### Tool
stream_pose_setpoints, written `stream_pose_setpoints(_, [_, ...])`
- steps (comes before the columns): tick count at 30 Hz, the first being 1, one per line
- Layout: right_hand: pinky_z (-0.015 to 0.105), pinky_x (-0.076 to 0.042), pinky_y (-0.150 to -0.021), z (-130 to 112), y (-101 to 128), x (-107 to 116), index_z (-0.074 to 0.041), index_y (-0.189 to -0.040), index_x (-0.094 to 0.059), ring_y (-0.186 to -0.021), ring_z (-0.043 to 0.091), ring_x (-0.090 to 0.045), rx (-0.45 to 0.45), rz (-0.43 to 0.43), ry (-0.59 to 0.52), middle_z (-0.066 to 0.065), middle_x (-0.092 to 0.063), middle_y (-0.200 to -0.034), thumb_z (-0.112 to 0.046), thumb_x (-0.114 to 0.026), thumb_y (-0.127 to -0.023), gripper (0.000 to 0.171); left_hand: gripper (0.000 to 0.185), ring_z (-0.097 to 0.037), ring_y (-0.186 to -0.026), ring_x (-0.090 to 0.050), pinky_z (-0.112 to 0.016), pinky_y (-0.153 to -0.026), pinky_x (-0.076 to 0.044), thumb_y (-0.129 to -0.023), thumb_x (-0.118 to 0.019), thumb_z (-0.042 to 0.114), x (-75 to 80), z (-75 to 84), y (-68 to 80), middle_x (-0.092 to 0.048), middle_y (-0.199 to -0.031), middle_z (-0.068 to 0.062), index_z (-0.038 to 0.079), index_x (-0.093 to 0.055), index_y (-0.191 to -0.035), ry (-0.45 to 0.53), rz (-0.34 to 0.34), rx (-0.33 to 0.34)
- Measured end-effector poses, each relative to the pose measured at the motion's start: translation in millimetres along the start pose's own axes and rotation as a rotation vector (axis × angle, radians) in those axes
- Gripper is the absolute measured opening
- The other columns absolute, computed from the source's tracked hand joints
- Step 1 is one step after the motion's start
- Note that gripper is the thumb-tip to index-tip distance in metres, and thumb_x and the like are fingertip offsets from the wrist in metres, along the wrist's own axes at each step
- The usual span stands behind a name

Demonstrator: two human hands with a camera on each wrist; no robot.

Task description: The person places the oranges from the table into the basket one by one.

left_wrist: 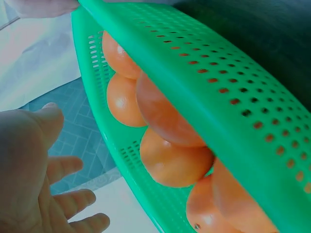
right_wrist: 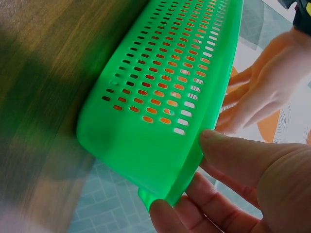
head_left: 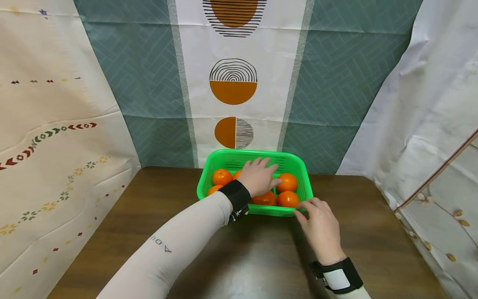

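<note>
Right now we are pinching the green basket's (head_left: 298,166) rim with our right hand (head_left: 321,228) while our left hand (head_left: 257,176) is reaching flat over the oranges (head_left: 287,182), none picked up yet.

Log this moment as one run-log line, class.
left hand: open over oranges | right hand: holds basket rim | basket: on table

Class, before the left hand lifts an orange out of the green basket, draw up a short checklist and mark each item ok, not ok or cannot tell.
1. Green basket sits flat on the table: ok.
2. Right hand steadies the basket's near corner, thumb on the rim: ok.
3. Left hand is over the oranges, inside the basket: ok.
4. Left hand's fingers are spread, gripping nothing: ok.
5. Which orange is nearest the left palm: cannot tell.
</note>
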State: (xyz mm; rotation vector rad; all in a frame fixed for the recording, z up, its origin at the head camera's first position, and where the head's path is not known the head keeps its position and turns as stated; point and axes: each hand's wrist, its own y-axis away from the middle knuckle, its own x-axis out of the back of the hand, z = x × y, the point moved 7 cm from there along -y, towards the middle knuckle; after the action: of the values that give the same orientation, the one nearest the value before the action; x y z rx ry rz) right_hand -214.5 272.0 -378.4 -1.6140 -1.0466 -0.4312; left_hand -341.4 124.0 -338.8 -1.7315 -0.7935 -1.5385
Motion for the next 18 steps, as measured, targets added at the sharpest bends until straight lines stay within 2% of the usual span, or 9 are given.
stream_pose_setpoints(9, [0.038,-0.049,-0.048,-3,2,2,-0.014,-0.089,-0.077,-0.085,0.025,-0.058,-0.002,0.025,0.027,0.003,-0.065,-0.091,-0.019,-0.090,-0.076,0.019,0.066,-0.033,-0.149,-0.027,-0.055,-0.117,-0.026,-0.102,-0.036,0.064,0.2,-18.2,26.7,-0.030,-0.163,-0.006,0.028,-0.039,-0.156,0.011,0.049,0.004])
stream_pose_setpoints(18, [0.040,-0.049,-0.047,-6,3,2,-0.015,-0.090,-0.077,-0.086,0.026,-0.059,-0.003,0.036,0.047,0.003,-0.065,-0.091,-0.020,-0.089,-0.077,0.018,0.064,-0.035,-0.146,-0.033,-0.057,-0.115,-0.029,-0.102,-0.039,0.062,7.6,-32.0,58.1,-0.036,-0.159,-0.008,0.023,-0.046,-0.153,0.030,0.165,-0.012])
